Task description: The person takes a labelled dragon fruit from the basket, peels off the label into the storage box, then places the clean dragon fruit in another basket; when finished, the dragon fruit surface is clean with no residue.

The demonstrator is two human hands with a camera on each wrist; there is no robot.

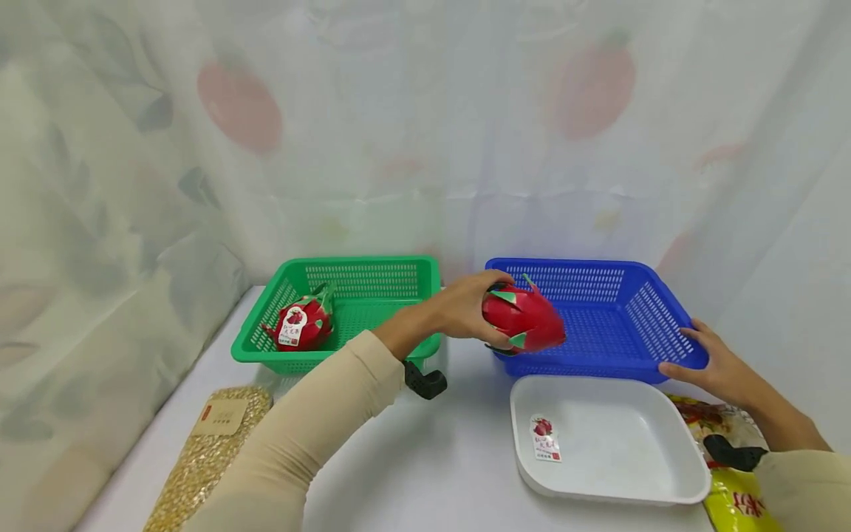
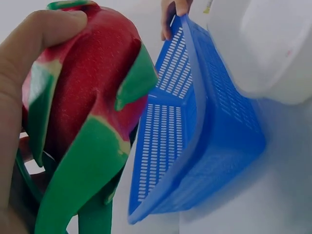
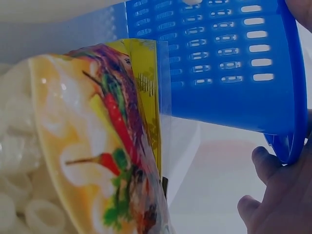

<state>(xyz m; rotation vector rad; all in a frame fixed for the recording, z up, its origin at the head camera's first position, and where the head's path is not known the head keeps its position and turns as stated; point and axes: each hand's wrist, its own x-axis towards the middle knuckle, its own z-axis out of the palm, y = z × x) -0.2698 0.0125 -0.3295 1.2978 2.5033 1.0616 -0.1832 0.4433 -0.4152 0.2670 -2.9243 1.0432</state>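
A red dragon fruit [image 1: 532, 319] with green scales is held in my left hand [image 1: 468, 304], over the left end of the blue basket [image 1: 595, 332]. In the left wrist view, the thumb lies across the dragon fruit [image 2: 100, 63] and some fingers are hidden behind it. My right hand [image 1: 718, 373] grips the blue basket's right rim; the right wrist view shows fingers [image 3: 268, 165] at that rim's corner. To the left, another dragon fruit [image 1: 320, 334] bearing a white sticker lies in the green basket [image 1: 366, 314].
In front of the blue basket stands a white tray [image 1: 612, 451] with a dragon fruit sticker inside. A printed food packet [image 1: 738, 495] lies right of it, partly under my right forearm. At the front left is a clear bag of grain [image 1: 206, 458]. Curtains hang behind.
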